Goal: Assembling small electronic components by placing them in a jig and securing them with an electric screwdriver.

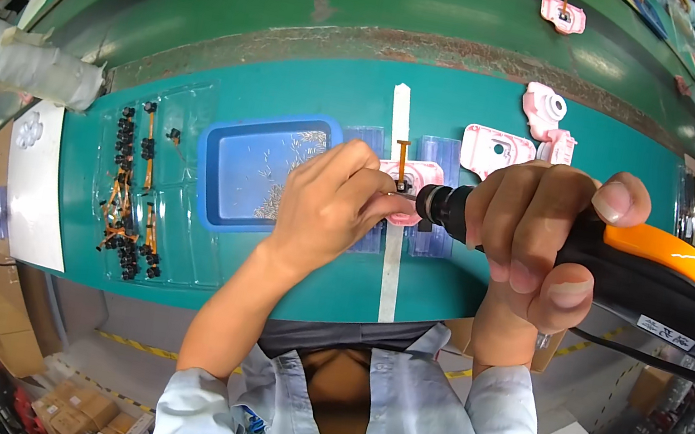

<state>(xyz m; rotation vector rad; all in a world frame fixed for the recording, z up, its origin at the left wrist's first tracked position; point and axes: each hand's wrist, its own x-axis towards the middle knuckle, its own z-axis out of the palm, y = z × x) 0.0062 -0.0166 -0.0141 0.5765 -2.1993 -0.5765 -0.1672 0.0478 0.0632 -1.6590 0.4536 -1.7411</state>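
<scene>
Right hand [528, 234]: wrapped, fingers curled tight, round a power screwdriver [607, 260], black with an orange panel; held roughly level and aimed left at a pink case [426, 175].

Left hand [322, 204]: bunched narrow over the pink case, thumb and fingertips drawn together at the screwdriver's tip; could not tell about any small piece between them.

Pink case: lay on the green table [337, 280], between two bluish clear strips [442, 155]; partly hidden by the left hand and the screwdriver's nose; fitted with an upright orange ribbon [404, 160].

White tape [401, 111]: ran across the table, seen on both sides of the pink case.

Blue tray [211, 167]: stood just left of the left hand; contained many small silvery screws [269, 199], gathered mostly toward the right side.

Clear tray [185, 254]: lay farther left; contained black parts [121, 170] with orange ribbons.

Pink shell [480, 150]: lay just beyond the right hand; pierced by a round hole.

Pink camera [535, 104]: lay past the pink shell; fitted with a white lens ring.
</scene>
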